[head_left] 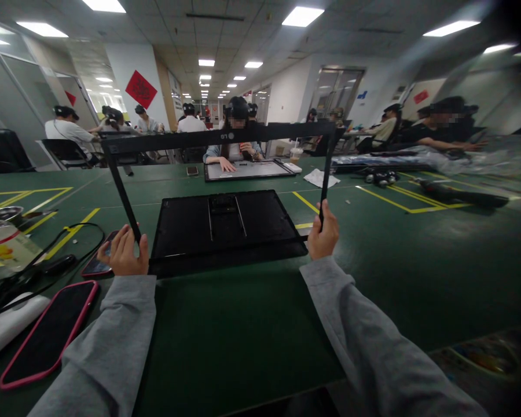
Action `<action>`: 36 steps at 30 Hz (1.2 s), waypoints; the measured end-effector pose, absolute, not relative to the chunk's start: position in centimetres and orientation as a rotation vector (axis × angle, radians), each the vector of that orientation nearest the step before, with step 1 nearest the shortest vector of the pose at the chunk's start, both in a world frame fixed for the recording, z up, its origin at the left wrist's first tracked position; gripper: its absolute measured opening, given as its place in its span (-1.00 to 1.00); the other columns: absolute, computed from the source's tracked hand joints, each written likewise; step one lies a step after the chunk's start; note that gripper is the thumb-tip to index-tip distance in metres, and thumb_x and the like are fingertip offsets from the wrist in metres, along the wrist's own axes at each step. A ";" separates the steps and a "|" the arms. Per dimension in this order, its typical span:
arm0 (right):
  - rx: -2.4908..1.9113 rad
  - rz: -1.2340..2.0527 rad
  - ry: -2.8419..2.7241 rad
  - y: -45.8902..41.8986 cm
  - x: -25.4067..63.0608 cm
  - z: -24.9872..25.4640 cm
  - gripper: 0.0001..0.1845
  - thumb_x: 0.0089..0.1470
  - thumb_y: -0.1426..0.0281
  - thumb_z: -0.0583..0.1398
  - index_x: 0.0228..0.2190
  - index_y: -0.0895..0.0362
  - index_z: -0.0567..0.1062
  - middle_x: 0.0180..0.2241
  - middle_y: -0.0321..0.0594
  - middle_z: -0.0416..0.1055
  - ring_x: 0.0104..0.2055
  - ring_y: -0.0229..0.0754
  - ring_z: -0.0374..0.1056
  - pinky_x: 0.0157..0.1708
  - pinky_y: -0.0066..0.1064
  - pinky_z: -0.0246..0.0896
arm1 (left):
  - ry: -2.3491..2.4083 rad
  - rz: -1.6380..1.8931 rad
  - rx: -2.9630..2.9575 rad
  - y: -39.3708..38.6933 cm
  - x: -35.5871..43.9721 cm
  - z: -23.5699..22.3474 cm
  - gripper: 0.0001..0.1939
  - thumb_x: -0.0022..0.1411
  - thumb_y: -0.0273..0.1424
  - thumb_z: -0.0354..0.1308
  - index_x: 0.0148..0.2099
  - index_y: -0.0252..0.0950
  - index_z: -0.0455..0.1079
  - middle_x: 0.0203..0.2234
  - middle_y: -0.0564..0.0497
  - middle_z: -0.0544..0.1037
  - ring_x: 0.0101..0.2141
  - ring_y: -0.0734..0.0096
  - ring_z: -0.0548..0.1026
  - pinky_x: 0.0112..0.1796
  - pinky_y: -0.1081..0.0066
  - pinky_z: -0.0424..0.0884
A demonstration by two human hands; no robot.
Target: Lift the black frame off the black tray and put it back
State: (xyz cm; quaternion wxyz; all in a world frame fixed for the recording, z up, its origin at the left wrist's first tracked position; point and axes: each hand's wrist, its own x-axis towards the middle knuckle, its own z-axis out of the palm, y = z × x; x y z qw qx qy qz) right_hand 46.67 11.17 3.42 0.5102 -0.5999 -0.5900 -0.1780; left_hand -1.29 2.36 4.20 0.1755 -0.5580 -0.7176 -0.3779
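Observation:
A thin black monitor bezel (pixel 178 139), an open rectangle with an LG logo upside down on its upper strip, is raised above the table. My left hand (pixel 125 253) grips its lower left side, and my right hand (pixel 323 233) has its fingers closed round the lower right side. Through the frame I see a black monitor back cover (pixel 186 223) lying flat on the green table (pixel 226 341), with two metal strips and a dark recess near its middle. The bezel's lower strip passes in front of the cover's near part.
On the left lie a pink-edged phone (pixel 54 330), a white device (pixel 13 324), black cables (pixel 39 278) and another phone (pixel 102 260). Across the table a person rests a hand on a panel (pixel 260 169). Dark parts (pixel 380 177) and plastic wrapping (pixel 469 159) lie at right.

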 end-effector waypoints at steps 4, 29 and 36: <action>-1.322 -0.342 -1.505 12.9 47.3 1.6 -0.46 0.25 0.38 -0.10 0.22 0.15 0.25 0.11 -0.05 0.37 0.13 -0.07 0.29 0.15 -0.14 0.15 | -1.933 -1.151 -1.548 3.5 -1.8 2.7 -0.57 0.36 -0.18 -0.09 0.06 -0.31 0.41 0.00 -0.24 0.52 0.12 0.17 0.38 0.16 0.07 -0.16; -1.788 0.003 -1.765 13.8 47.7 -1.0 -0.44 0.18 0.47 -0.01 0.21 0.15 0.29 0.07 -0.03 0.42 0.06 0.01 0.35 0.07 -0.13 0.25 | -2.352 -0.770 -1.652 5.4 -3.5 -0.4 -0.59 0.29 -0.13 -0.10 -0.05 -0.15 0.48 0.03 -0.13 0.50 0.10 0.19 0.36 0.11 -0.03 -0.07; -1.794 0.018 -1.777 13.8 47.7 -0.9 -0.43 0.19 0.47 -0.01 0.22 0.14 0.28 0.09 -0.04 0.40 0.08 0.00 0.34 0.08 -0.14 0.24 | -2.348 -0.723 -1.673 5.3 -3.2 0.0 -0.58 0.29 -0.13 -0.11 -0.04 -0.14 0.49 0.02 -0.14 0.51 0.08 0.17 0.36 0.09 -0.03 -0.05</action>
